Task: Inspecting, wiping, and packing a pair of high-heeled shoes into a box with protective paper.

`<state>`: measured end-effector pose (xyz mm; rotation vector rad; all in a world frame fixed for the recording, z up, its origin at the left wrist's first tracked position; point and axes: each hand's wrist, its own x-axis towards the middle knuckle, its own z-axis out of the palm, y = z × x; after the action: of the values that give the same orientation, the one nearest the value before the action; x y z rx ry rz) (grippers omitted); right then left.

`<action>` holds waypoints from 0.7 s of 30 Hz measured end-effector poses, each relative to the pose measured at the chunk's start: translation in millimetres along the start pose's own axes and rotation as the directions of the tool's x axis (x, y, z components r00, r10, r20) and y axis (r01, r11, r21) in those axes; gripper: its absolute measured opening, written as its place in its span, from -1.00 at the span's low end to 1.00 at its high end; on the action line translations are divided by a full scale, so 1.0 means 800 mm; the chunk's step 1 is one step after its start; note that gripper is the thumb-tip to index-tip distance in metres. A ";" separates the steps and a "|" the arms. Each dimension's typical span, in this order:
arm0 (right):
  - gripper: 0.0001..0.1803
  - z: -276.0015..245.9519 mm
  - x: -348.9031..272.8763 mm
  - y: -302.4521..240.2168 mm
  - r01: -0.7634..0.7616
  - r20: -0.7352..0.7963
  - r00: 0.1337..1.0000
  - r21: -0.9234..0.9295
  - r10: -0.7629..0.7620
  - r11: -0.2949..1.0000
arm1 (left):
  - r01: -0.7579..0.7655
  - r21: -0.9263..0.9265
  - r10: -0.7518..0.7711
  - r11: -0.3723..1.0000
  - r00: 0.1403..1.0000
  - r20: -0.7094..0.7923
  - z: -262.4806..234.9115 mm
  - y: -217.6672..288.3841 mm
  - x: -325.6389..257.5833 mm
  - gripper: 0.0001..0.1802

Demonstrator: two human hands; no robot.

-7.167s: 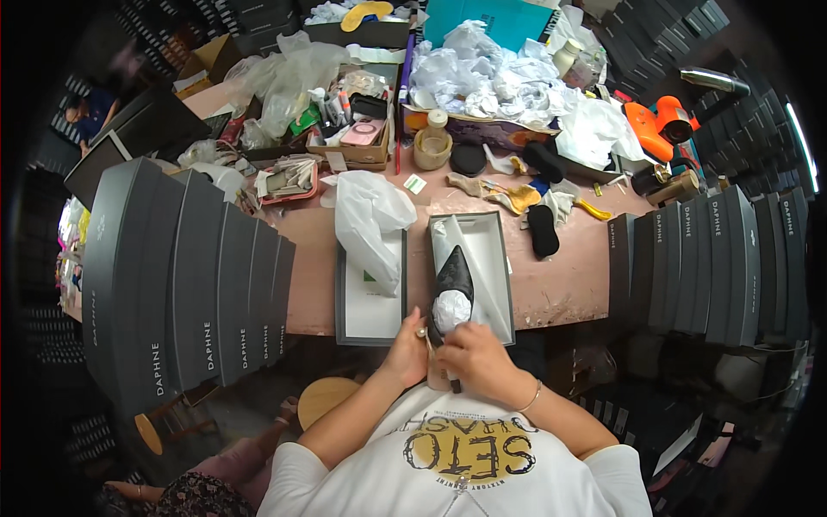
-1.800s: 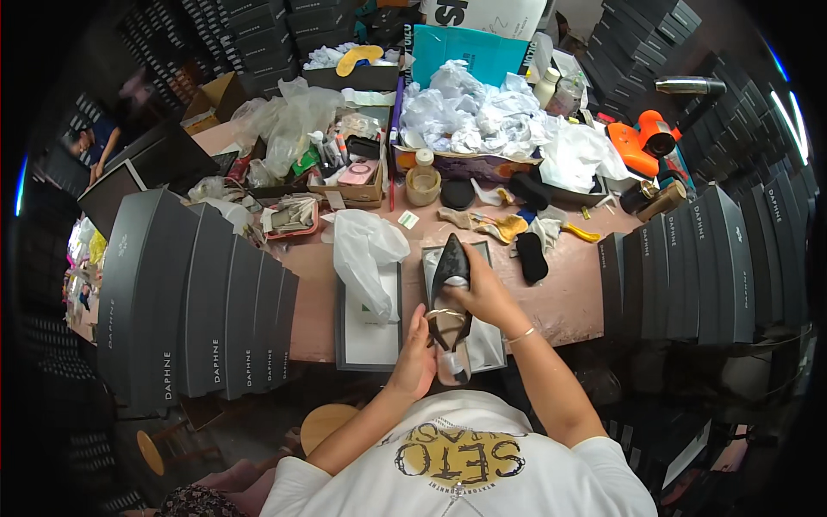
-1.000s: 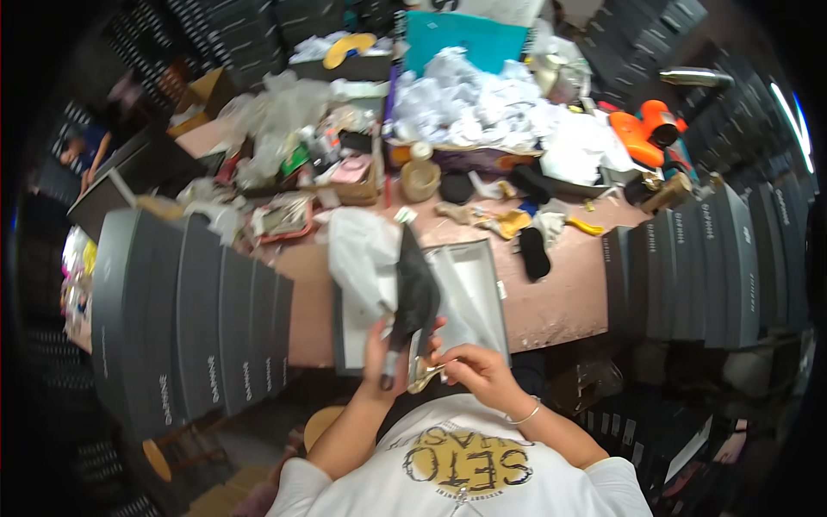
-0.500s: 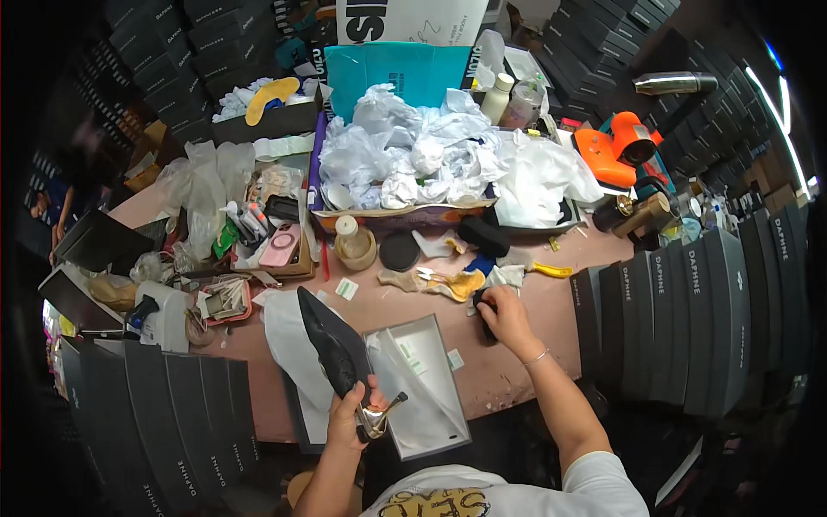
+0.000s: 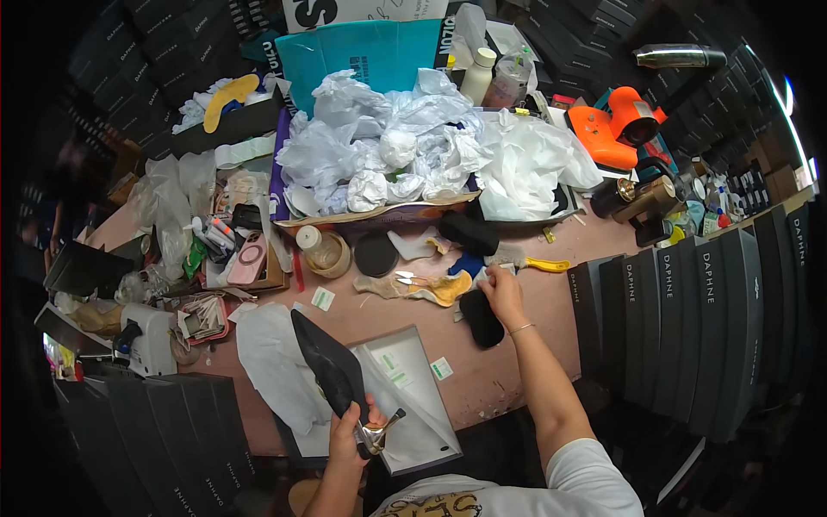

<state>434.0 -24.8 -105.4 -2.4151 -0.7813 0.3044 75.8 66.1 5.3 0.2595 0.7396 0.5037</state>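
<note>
My left hand (image 5: 351, 428) is closed round the heel end of a black pointed-toe shoe (image 5: 327, 358), its toe tilted up and away. The shoe has a shiny metallic heel (image 5: 372, 441). Under it are an open shoebox (image 5: 435, 401) lined with white paper and a sheet of white tissue (image 5: 269, 353). On the table, my right hand (image 5: 506, 302) has its fingertips pressed together at the edge of a whitish cloth (image 5: 500, 270); what they pinch is too small to tell. A black oval pad (image 5: 481, 320) lies just beside that hand.
Stained yellow-white rags (image 5: 422, 289), a yellow-handled tool (image 5: 546, 264) and a jar (image 5: 323, 250) stand beyond. Crumpled white paper fills a purple box (image 5: 280, 164). Dark shoeboxes line the right (image 5: 680, 319) and left (image 5: 164, 431). An orange device (image 5: 607, 142) sits at the back right.
My right hand has moved off the black pad, away from me toward the whitish cloth, leaving the pad uncovered. My left hand still holds the shoe. The whole view has shifted a little.
</note>
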 end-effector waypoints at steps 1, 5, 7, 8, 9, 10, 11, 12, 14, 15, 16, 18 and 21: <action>-0.74 0.009 0.001 0.006 0.039 -0.042 0.998 0.014 -0.038 0.999 | 0.017 0.022 -0.018 1.000 0.999 0.047 0.003 0.004 -0.003 -0.56; -0.77 -0.017 -0.004 -0.028 0.263 -0.326 0.915 0.031 -0.239 0.964 | -0.039 0.008 0.038 0.999 0.996 0.085 0.016 0.023 -0.007 -0.50; -0.84 -0.061 -0.006 -0.056 0.365 -0.471 0.820 -0.007 -0.325 0.931 | -0.007 -0.026 0.010 1.000 0.993 0.115 0.020 0.032 -0.003 -0.50; -0.87 -0.086 -0.014 -0.084 0.357 -0.433 0.860 0.134 -0.269 0.925 | -0.005 -0.036 0.009 0.999 0.994 0.106 0.023 0.041 -0.008 -0.50; -0.90 -0.112 -0.023 -0.111 0.339 -0.397 0.891 0.265 -0.219 0.902 | -0.005 -0.044 0.010 0.999 0.994 0.112 0.024 0.047 -0.015 -0.50; -0.91 -0.127 -0.031 -0.125 0.357 -0.351 0.909 0.382 -0.223 0.852 | -0.028 -0.064 0.037 0.998 0.991 0.130 0.022 0.049 -0.022 -0.51; -0.91 -0.141 -0.040 -0.140 0.366 -0.303 0.923 0.493 -0.238 0.790 | -0.054 -0.087 0.067 0.995 0.987 0.149 0.018 0.053 -0.029 -0.52; -0.90 -0.150 -0.065 -0.182 0.423 -0.302 0.904 0.526 -0.303 0.738 | -0.051 -0.112 0.069 0.992 0.984 0.164 0.011 0.057 -0.037 -0.51; -0.84 -0.148 -0.122 -0.228 0.259 -0.072 0.957 0.655 -0.283 0.710 | -0.101 -0.165 0.129 0.981 0.977 0.168 0.003 0.057 -0.049 -0.50; -0.82 -0.138 -0.149 -0.239 0.192 0.063 0.948 0.670 -0.312 0.717 | -0.118 -0.195 0.151 0.974 0.975 0.166 -0.002 0.056 -0.053 -0.49; -0.82 -0.124 -0.181 -0.252 0.162 0.145 0.929 0.668 -0.342 0.726 | -0.110 -0.203 0.148 0.973 0.972 0.183 -0.009 0.056 -0.055 -0.47; -0.80 -0.089 -0.233 -0.253 0.057 0.303 0.893 0.659 -0.334 0.750 | -0.074 -0.245 0.119 0.967 0.977 0.176 -0.014 0.054 -0.060 -0.37; -0.80 -0.073 -0.263 -0.276 -0.059 0.452 0.849 0.595 -0.273 0.801 | -0.024 -0.281 0.089 0.960 0.971 0.221 -0.014 0.069 -0.080 -0.28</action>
<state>184.9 -30.4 79.6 -1.6818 -0.8860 1.0283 8.8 80.1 55.5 0.0757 0.4284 0.6135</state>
